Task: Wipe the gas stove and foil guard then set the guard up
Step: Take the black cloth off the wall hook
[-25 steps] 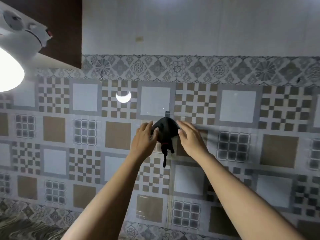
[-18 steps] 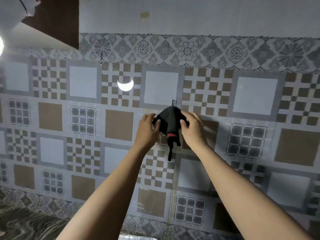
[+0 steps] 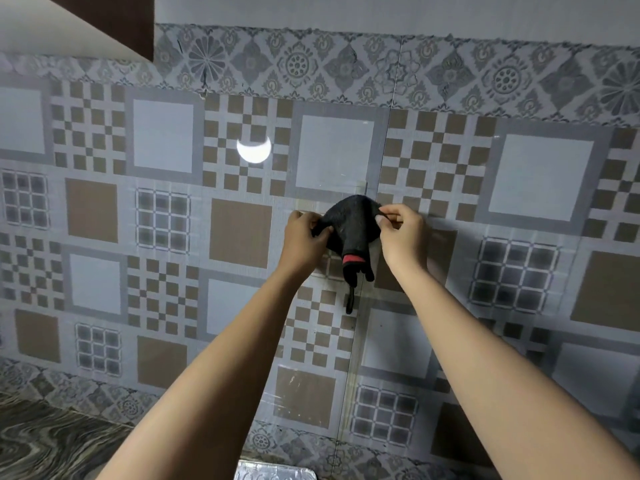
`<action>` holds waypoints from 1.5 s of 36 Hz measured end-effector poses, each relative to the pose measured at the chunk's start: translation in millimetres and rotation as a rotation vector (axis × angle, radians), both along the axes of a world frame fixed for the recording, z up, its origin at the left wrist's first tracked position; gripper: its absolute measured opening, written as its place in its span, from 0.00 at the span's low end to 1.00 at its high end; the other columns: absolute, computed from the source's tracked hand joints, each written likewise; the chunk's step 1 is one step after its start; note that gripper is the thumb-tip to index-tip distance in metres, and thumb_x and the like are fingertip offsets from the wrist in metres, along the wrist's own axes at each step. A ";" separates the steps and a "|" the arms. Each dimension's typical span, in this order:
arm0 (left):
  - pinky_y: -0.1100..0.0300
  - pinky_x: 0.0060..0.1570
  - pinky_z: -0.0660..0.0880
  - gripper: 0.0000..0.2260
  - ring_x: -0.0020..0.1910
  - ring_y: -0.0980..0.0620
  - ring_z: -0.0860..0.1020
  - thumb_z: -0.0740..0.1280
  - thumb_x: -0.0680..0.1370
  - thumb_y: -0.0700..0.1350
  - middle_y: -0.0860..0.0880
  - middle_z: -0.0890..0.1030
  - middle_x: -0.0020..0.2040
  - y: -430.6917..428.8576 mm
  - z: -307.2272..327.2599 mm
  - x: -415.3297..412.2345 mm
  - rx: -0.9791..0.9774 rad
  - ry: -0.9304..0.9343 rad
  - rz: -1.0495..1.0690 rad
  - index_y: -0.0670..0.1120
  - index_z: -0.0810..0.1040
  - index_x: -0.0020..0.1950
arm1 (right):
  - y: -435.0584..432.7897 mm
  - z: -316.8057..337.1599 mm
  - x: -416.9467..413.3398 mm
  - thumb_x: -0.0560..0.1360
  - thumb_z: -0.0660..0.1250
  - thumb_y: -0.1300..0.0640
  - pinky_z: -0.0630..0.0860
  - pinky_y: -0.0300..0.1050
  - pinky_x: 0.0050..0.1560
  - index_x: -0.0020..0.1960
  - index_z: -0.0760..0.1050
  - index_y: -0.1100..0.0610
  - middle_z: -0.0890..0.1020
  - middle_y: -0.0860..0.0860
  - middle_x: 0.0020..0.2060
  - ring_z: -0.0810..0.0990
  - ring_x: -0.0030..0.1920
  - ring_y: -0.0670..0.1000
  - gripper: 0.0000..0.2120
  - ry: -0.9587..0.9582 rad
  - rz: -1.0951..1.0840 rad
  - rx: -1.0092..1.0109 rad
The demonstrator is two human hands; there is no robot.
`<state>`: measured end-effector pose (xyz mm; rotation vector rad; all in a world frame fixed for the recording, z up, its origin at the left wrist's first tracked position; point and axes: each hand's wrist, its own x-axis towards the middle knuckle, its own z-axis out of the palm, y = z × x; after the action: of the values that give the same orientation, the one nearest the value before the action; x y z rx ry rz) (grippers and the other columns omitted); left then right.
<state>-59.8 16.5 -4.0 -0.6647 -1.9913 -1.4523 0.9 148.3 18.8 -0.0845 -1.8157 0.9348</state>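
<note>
Left hand (image 3: 303,237) pinching the left edge of a black cloth (image 3: 349,226), right hand (image 3: 401,233) pinching its right edge, both equally near. Stretched flat against the patterned wall tiles (image 3: 239,233), apparently over a hook; long axis vertical, red-banded tail dangling below the fingers. Foil guard's (image 3: 273,472) edge at bottom; stove unseen.

We hold the cloth (image 3: 349,230) up against the wall (image 3: 540,181), our left hand (image 3: 303,237) at its left edge and our right hand (image 3: 401,233) at its right edge. A hook (image 3: 360,186) sits just above the cloth (partly hidden). The worktop (image 3: 52,441) lies at lower left, the foil (image 3: 275,471) below, between our forearms.
</note>
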 end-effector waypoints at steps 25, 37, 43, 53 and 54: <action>0.53 0.39 0.79 0.03 0.40 0.47 0.78 0.68 0.75 0.38 0.49 0.76 0.37 -78.5 -94.6 149.2 -0.096 -0.260 -0.197 0.39 0.78 0.47 | -22.1 -75.0 164.9 0.72 0.69 0.64 0.73 0.39 0.46 0.48 0.82 0.61 0.83 0.53 0.43 0.78 0.43 0.48 0.06 -0.422 0.061 0.052; 0.53 0.47 0.79 0.02 0.42 0.47 0.79 0.67 0.76 0.37 0.39 0.80 0.44 -84.4 -125.1 215.6 0.069 -0.465 -0.327 0.40 0.78 0.47 | -22.2 -124.3 224.6 0.72 0.71 0.61 0.75 0.42 0.47 0.47 0.82 0.60 0.83 0.56 0.44 0.79 0.45 0.52 0.05 -0.457 0.062 -0.009; 0.49 0.49 0.78 0.05 0.43 0.45 0.79 0.68 0.75 0.37 0.38 0.79 0.46 -65.9 -117.3 258.7 0.039 -0.485 -0.381 0.38 0.78 0.50 | -20.7 -118.4 255.0 0.71 0.71 0.62 0.74 0.43 0.47 0.47 0.82 0.62 0.83 0.55 0.44 0.79 0.45 0.51 0.06 -0.503 0.133 -0.026; 0.67 0.45 0.77 0.08 0.46 0.55 0.79 0.61 0.79 0.39 0.47 0.80 0.48 -64.9 -99.5 320.0 0.309 -0.561 -0.637 0.41 0.75 0.57 | 17.1 -77.2 324.3 0.74 0.68 0.64 0.77 0.36 0.40 0.41 0.79 0.53 0.82 0.47 0.36 0.80 0.38 0.43 0.07 -0.389 0.531 -0.137; 0.68 0.44 0.77 0.09 0.44 0.57 0.80 0.61 0.79 0.38 0.47 0.80 0.47 -62.3 -95.3 326.9 0.335 -0.548 -0.661 0.40 0.75 0.58 | 21.2 -74.3 330.9 0.74 0.67 0.65 0.77 0.35 0.38 0.41 0.78 0.53 0.83 0.45 0.33 0.81 0.36 0.41 0.08 -0.357 0.573 -0.179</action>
<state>267.1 -45.8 -99.3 -0.8902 -1.9019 -2.5235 331.8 169.5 -55.5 0.1792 -2.1264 1.5651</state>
